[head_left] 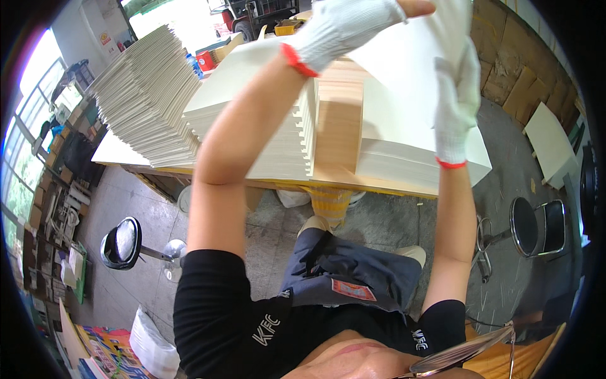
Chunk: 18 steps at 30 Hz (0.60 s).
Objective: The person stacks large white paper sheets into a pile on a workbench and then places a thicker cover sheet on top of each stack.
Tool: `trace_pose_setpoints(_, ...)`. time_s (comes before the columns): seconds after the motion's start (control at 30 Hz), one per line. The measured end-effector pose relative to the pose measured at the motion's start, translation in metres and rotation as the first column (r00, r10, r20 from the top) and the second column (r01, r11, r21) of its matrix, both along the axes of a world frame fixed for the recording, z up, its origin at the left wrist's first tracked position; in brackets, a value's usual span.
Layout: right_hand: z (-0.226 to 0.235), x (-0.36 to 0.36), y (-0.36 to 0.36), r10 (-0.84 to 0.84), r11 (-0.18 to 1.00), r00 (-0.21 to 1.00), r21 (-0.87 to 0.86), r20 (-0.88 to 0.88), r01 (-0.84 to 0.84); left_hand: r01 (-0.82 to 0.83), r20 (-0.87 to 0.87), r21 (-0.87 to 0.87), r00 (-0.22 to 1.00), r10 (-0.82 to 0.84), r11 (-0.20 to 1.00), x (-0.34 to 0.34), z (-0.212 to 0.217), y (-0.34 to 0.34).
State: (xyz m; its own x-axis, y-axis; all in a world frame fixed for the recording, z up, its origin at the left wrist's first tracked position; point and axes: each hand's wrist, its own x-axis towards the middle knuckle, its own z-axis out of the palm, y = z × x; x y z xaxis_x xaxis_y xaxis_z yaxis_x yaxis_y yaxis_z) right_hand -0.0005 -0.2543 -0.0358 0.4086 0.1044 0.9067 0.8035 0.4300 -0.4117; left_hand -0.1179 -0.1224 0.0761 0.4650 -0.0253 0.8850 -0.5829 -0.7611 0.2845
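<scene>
While gloved left hand (347, 31) and right hand (458, 98) flank white sheet (404, 54) above low paper stack (401, 158), uneven pull could crease sheet; finger closure can't be told

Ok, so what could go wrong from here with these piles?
The tall pile on the left looks uneven, so a knock might make it slide. The white sheet by the right hand could crease if handled unevenly. The right pile sits close to the front edge of the table, so a bump might send sheets off.
</scene>
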Motion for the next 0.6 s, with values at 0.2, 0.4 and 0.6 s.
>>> trace_pose_setpoints(0.2,0.060,-0.011,0.022,0.374,0.928,0.874,0.118,-0.312,-0.354,-0.744,-0.060,0.138,0.652,0.755,0.654,-0.119,-0.008,0.118)
trace_pose_setpoints(0.4,0.074,-0.032,0.145,0.775,0.627,0.563,0.232,-0.288,-0.744,-0.487,-0.299,-0.520,0.874,0.384,0.702,-0.192,-0.031,0.189)
trace_pose_setpoints(0.6,0.033,0.010,0.249,0.232,0.682,0.829,-0.523,-0.508,-0.511,-0.647,-0.404,-0.492,0.762,0.506,0.583,-0.233,-0.044,0.244)
